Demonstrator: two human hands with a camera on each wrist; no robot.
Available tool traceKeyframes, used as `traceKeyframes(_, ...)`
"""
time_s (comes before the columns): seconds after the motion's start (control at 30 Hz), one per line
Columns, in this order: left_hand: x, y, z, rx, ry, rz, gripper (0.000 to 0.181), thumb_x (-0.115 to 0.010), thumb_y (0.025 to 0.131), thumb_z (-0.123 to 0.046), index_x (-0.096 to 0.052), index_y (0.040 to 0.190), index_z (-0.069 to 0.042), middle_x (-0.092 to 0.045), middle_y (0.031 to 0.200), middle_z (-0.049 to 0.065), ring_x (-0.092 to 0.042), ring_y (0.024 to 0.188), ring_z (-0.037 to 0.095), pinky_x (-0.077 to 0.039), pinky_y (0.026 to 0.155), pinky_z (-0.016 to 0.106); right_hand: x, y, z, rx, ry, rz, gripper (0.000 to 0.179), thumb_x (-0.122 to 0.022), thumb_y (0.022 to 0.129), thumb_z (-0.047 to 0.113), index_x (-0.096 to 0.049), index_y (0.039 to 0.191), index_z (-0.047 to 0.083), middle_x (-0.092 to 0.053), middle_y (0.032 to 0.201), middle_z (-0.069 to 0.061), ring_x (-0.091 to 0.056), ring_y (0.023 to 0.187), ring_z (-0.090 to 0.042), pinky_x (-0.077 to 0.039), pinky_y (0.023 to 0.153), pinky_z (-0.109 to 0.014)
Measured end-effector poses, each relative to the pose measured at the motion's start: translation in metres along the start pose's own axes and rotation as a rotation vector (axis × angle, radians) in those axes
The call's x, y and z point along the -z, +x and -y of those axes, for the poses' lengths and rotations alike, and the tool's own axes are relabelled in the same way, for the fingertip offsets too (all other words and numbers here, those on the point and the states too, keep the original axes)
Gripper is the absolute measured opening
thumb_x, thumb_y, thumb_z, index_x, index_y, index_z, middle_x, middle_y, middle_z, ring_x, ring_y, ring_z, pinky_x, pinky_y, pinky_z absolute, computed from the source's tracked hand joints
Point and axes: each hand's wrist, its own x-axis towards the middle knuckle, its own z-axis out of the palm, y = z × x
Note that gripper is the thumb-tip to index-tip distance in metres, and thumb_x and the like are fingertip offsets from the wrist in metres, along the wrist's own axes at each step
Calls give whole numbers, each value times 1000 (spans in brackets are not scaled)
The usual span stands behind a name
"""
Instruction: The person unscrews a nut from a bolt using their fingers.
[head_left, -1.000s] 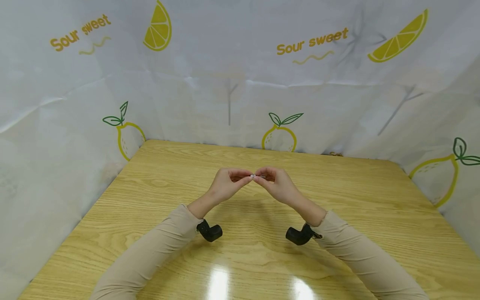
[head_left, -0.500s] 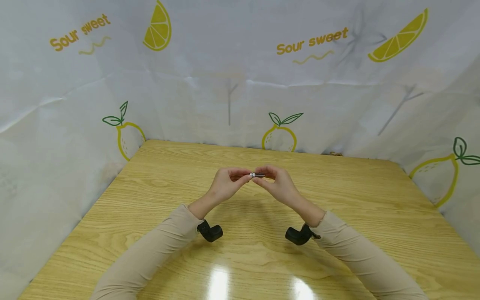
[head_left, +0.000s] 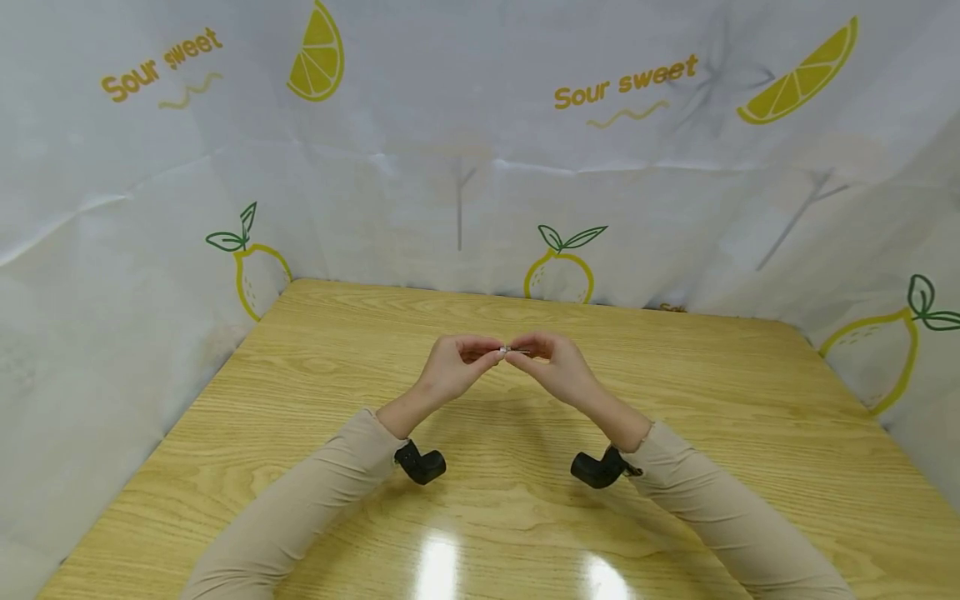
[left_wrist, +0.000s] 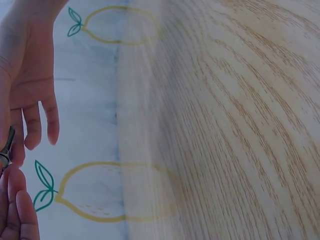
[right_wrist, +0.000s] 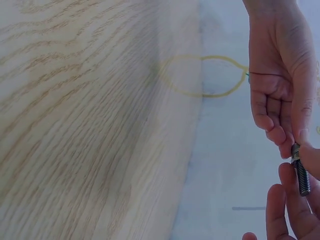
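A small metal bolt (right_wrist: pixel 303 181) lies level between my two hands, its threaded shank pointing to the right. My left hand (head_left: pixel 450 371) pinches the head end between thumb and fingertips, hiding most of the head. Thumb and index finger of my right hand (head_left: pixel 562 371) pinch from either side at what looks like a nut (right_wrist: pixel 296 155), close against the left fingertips. In the left wrist view only part of the dark bolt (left_wrist: pixel 10 136) shows at the left edge. Both hands are held up above the table, their other fingers loosely bent.
Under the hands is a wood-grain table (head_left: pixel 337 467). A white cloth (head_left: pixel 405 208) with lemon prints hangs behind it and along both sides. Black wrist mounts (head_left: pixel 420 464) sit below each sleeve cuff.
Half a second ago the right thumb and fingers stood apart around the bolt; now they have closed in on it. The left hand's hold stays the same.
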Motion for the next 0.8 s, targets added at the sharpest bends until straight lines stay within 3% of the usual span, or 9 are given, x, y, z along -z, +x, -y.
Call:
traceKeyframes(0.17, 0, 0, 0, 7, -13, -1, 25, -63, 90, -17, -69, 109, -3, -70, 107, 16, -67, 95, 28, -56, 77, 28, 2, 1, -1, -25, 34, 26, 31, -62, 91, 19, -60, 115, 1, -65, 111, -17, -62, 103, -30, -50, 91, -44)
traceKeyframes(0.37, 0, 0, 0, 20, -10, 3, 25, -62, 91, -20, -69, 110, -5, -69, 108, 15, -67, 96, 29, -55, 79, 29, 3, 3, 0, -31, 45, 51, 27, -54, 96, 23, -65, 110, 2, -68, 104, -17, -65, 99, -30, -53, 87, -41)
traceKeyframes(0.6, 0, 0, 1, 3, -11, -9, 24, -63, 90, -17, -69, 109, -4, -70, 107, 15, -68, 93, 23, -56, 78, 27, 4, 2, 1, -59, 72, 51, 32, -64, 89, 18, -59, 116, 2, -63, 113, -16, -61, 105, -30, -51, 89, -41)
traceKeyframes(0.8, 1, 0, 1, 4, -7, 0, 25, -62, 91, -18, -69, 111, -4, -70, 107, 15, -67, 95, 26, -55, 78, 27, 3, 3, 1, -63, 55, 81, 32, -57, 94, 24, -61, 117, 3, -66, 110, -17, -63, 103, -35, -53, 86, -40)
